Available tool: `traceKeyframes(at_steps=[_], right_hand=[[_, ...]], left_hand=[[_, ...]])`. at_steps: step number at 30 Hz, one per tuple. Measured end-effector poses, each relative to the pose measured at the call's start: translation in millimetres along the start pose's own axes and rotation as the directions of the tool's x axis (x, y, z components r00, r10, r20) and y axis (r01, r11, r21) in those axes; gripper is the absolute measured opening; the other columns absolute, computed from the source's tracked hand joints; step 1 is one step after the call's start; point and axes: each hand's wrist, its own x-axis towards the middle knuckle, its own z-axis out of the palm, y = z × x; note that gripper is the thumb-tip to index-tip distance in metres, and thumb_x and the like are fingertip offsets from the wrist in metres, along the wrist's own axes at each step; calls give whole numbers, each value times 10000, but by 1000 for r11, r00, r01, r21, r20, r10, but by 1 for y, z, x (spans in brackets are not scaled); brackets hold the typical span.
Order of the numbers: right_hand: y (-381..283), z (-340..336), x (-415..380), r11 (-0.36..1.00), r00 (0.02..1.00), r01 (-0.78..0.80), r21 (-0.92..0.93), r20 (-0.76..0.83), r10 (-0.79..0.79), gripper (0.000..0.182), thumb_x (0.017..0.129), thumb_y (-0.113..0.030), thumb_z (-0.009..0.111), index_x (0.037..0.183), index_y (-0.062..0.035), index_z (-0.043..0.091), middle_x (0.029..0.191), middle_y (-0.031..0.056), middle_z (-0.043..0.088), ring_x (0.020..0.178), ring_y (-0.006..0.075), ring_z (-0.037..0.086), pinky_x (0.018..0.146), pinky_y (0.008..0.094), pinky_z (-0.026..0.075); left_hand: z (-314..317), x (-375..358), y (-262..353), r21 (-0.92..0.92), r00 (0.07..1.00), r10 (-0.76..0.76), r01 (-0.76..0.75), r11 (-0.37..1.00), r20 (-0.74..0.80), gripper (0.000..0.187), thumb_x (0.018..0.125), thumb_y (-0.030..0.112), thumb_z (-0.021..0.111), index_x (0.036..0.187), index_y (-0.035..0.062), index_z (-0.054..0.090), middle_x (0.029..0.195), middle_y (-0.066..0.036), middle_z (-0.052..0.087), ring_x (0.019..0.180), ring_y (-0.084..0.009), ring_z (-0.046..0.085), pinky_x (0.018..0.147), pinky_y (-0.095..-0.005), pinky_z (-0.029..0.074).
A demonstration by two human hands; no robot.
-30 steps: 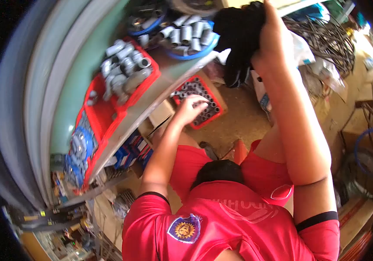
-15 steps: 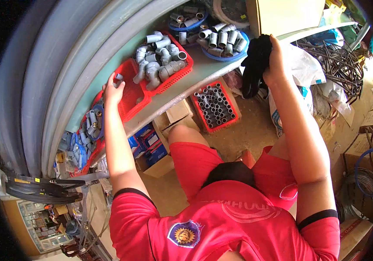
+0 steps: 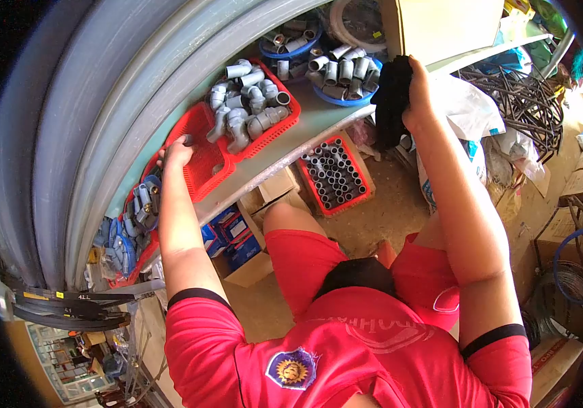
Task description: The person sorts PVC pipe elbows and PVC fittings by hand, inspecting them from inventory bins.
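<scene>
My left hand (image 3: 177, 155) is at the left edge of a red basket (image 3: 199, 153), its fingers closed round a small grey pipe fitting (image 3: 187, 140). In my right hand (image 3: 419, 98) is a black cloth-like bundle (image 3: 392, 102), hanging near the shelf's front edge. Beside the first basket, another red basket (image 3: 291, 119) is full of grey elbow and tee fittings (image 3: 254, 102). A blue basket (image 3: 346, 102) of short grey couplings stands on the same shelf, left of the black bundle.
Large grey pipes (image 3: 101, 136) curve along the left. Below the shelf (image 3: 305, 129) are a red crate (image 3: 370, 182) of upright pipe pieces and blue boxes (image 3: 240, 248). White plastic bags (image 3: 468, 112) and a heap of dark metal rods (image 3: 519, 102) are at the right.
My left hand has moved slightly down and to the left with the fitting, its fingers drawn in more. My right hand and the black bundle have shifted a little left. The view has shifted slightly.
</scene>
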Motion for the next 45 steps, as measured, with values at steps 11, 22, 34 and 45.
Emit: traceKeyframes(at_steps=[11,22,34,45], right_hand=[[-9,55,-67,910,986,103,401,78,-146,466,1020,-461,446,1253,-74,559,1198,125,620,1099,257,623,940,473,520],[18,84,-165,131,-2,990,60,913,-408,321,926,-267,628,1187,-84,667,1064,148,661,990,363,622,874,462,489],[2,50,-139,742,762,618,-261,432,-482,512,1031,-436,513,776,5,565,653,40,542,655,122,453,602,355,447],[-33,24,-165,82,188,982,-169,882,-432,388,863,-373,677,1016,-29,583,983,210,586,990,382,583,831,487,476]], left_hand=[[-4,-70,-20,-915,904,380,-309,260,-197,317,957,251,641,1223,79,649,1164,-28,689,1091,-145,619,1031,-336,377],[-5,-299,141,-834,717,649,178,-522,-254,582,979,279,599,1458,29,383,1460,-71,449,1340,-188,457,1119,-365,388],[-24,-362,215,-903,580,720,-68,-424,-382,736,776,31,545,1486,13,349,1436,-81,452,1306,-205,465,1089,-347,367],[16,-338,216,-785,660,727,343,-516,-189,705,844,261,523,1499,60,357,1491,-99,426,1378,-284,405,1173,-442,277]])
